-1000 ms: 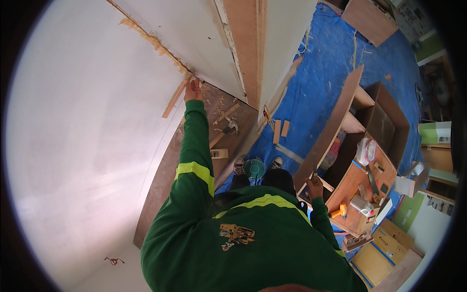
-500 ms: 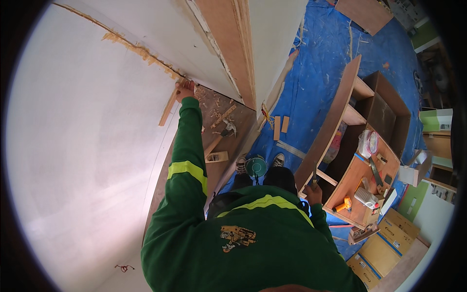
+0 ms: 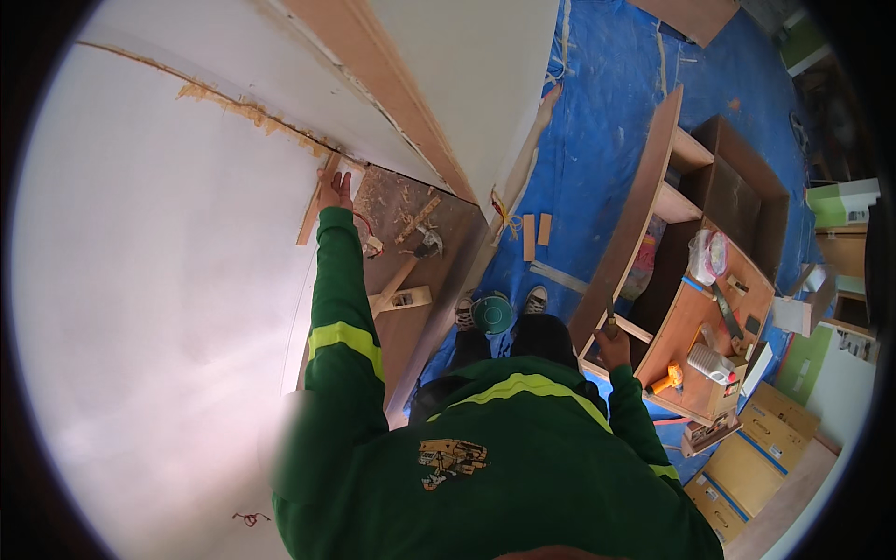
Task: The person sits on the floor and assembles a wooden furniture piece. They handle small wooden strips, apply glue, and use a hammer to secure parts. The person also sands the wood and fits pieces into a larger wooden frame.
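Observation:
On the left, my left hand is at the upper part of a narrow wooden strip lying against the white wall, with the thumb side over it and the other fingers slightly apart. My right hand is closed round the handle of a chisel, its slim blade pointing away from me beside the wooden cabinet. Below the left hand, a brown board carries wood shavings, a hammer and a wooden hand plane.
A wooden cabinet lies on blue sheeting at the right. On it are a yellow-orange tool, a white bottle and a saw. A green-lidded bucket stands between my feet. Cardboard boxes sit at lower right.
My left hand has shifted slightly left and its fingers have spread a little, still at the strip. The right hand has moved slightly forward with the chisel. The view has turned a little.

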A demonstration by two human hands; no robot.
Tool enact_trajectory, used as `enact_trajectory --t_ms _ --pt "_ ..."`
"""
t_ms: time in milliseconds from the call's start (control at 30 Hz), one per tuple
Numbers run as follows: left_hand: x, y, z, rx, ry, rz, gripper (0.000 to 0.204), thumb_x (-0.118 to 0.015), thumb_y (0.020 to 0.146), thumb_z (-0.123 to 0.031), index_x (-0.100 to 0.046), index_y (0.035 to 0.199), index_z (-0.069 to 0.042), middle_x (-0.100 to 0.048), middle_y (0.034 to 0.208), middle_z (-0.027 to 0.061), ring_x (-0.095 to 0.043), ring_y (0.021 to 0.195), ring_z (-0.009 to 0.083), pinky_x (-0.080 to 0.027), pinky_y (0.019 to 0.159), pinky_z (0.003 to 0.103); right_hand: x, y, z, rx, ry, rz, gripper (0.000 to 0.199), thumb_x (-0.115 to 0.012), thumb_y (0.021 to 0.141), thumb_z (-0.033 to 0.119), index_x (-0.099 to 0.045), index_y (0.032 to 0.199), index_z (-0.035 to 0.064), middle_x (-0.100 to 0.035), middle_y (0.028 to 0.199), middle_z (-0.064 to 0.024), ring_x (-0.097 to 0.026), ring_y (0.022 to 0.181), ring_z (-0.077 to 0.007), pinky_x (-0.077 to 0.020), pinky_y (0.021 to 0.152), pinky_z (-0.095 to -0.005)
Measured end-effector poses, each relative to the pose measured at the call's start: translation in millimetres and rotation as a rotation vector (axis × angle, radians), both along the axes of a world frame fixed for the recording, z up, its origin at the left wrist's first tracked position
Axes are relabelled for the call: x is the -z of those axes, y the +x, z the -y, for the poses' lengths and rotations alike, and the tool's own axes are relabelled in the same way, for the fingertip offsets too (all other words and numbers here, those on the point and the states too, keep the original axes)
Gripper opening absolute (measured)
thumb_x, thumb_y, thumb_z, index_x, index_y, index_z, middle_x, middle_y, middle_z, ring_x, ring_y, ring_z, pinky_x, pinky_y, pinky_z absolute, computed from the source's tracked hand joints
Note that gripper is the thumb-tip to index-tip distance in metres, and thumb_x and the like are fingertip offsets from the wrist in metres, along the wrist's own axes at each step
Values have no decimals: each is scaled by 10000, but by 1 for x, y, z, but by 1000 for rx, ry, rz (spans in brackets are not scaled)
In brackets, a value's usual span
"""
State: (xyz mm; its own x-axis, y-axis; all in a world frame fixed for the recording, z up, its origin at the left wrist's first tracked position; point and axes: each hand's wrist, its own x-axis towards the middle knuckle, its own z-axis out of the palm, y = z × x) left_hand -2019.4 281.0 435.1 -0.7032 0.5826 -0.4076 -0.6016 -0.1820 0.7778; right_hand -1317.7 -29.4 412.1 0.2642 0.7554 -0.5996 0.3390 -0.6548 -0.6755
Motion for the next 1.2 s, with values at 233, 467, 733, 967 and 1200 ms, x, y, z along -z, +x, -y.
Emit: enact_trajectory --t_ms 233,467,733,967,1200 --pt "13 -23 52 -46 48 -39 546 -716 992 -248 -503 1373 80 -529 1346 234 -563 1228 306 -591 1049 462 16 -2 26 73 -72 -14 275 -766 860 215 -595 904 5 -561 660 -33 -548 485 -141 -462 441 -323" --pt "3 -62 75 51 22 -131 395 -623 1044 -196 -538 1308 85 -634 1175 210 -602 1165 323 -551 1092 514 45 -21 40 130 -130 -189 257 -703 865 213 -600 954 -5 -598 711 -55 -572 487 -162 -470 442 -321" --pt "-15 -44 69 55 -85 -64 428 -604 1046 -221 -528 1350 70 -618 1240 234 -601 1211 374 -547 1094 535 75 -37 68 230 -88 -147 322 -752 874 266 -634 1007 -3 -615 766 -47 -559 545 -147 -461 478 -312" --pt "-23 -46 77 -71 -30 133 547 -780 923 -235 -545 1299 86 -576 1247 211 -584 1228 399 -597 1049 487 44 -84 16 400 -284 -407 313 -764 899 297 -609 959 31 -560 689 -12 -527 505 -113 -467 490 -289" --pt "-11 -47 68 -31 -2 10 490 -759 943 -245 -573 1239 99 -642 1201 221 -638 1158 398 -613 1018 453 33 -130 23 200 -303 -416 304 -768 901 284 -604 952 34 -542 686 -6 -545 507 -123 -467 474 -287"
